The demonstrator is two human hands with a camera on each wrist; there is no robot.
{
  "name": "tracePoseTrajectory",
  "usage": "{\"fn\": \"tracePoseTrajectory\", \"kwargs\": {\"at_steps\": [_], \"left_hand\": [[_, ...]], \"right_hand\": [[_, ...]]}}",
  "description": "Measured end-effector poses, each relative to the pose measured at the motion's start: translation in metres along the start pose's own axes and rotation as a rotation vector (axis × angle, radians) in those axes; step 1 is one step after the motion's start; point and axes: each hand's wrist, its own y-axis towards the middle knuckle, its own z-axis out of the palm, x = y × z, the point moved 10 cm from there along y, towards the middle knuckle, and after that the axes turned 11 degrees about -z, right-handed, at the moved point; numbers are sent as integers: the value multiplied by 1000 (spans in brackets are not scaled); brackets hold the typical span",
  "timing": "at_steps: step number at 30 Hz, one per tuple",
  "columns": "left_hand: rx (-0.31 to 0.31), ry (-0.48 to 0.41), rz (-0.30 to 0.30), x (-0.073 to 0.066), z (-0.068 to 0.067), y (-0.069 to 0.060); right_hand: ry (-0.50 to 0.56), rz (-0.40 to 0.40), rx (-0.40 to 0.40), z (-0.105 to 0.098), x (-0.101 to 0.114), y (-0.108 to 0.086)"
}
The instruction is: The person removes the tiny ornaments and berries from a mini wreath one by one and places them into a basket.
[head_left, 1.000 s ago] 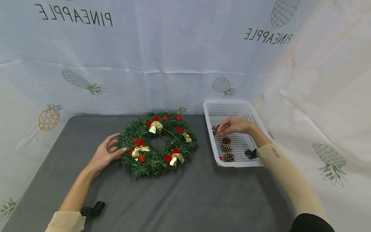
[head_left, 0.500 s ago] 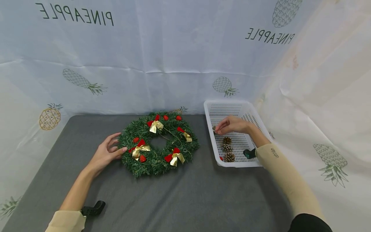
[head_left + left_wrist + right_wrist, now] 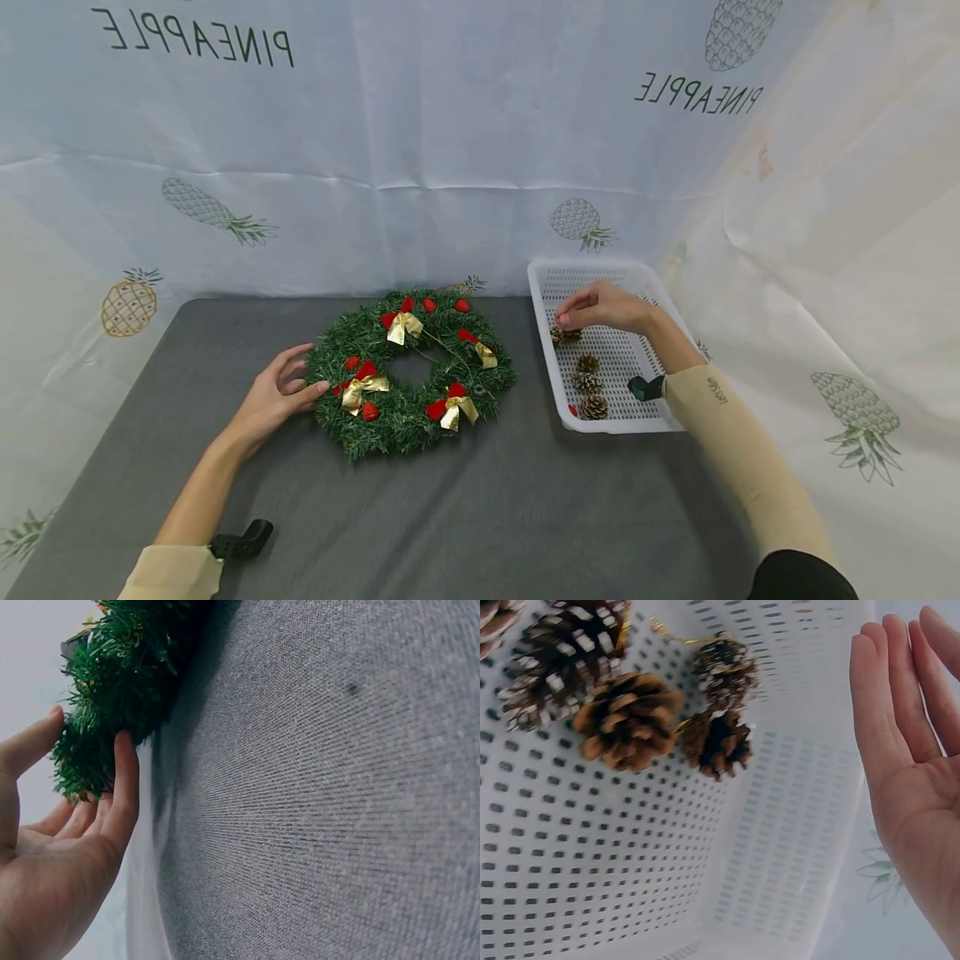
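Left hand (image 3: 273, 396): half-closed, thumb and fingers about the wreath (image 3: 417, 423) edge
Right hand (image 3: 606, 310): fingers nearly straight, nothing visibly held, over the basket (image 3: 570, 284)
Change: right hand lifted slightly, uncovering cones (image 3: 572, 335) beneath

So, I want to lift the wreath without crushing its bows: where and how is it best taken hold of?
Probably by the outer left edge of the wreath, coming in low from the left and pinching the green ring from above and below. It lies flat, its rim bulges enough to hold, and the bows sit on its upper face.
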Motion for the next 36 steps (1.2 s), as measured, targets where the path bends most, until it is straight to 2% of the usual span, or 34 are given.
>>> {"fn": "tracePoseTrajectory", "kwargs": {"at_steps": [5, 13, 22, 30, 36], "left_hand": [[0, 1, 0, 0, 0, -1], [2, -4, 5, 0, 0, 0], [-3, -8, 0, 0, 0, 0], [-25, 39, 5, 0, -1, -1], [-17, 30, 2, 0, 0, -1]], "right_hand": [[52, -21, 6, 2, 14, 5], [37, -66, 5, 10, 38, 15], [53, -130, 20, 25, 68, 26], [41, -161, 37, 39, 85, 38], [44, -203, 56, 55, 102, 44]]}}
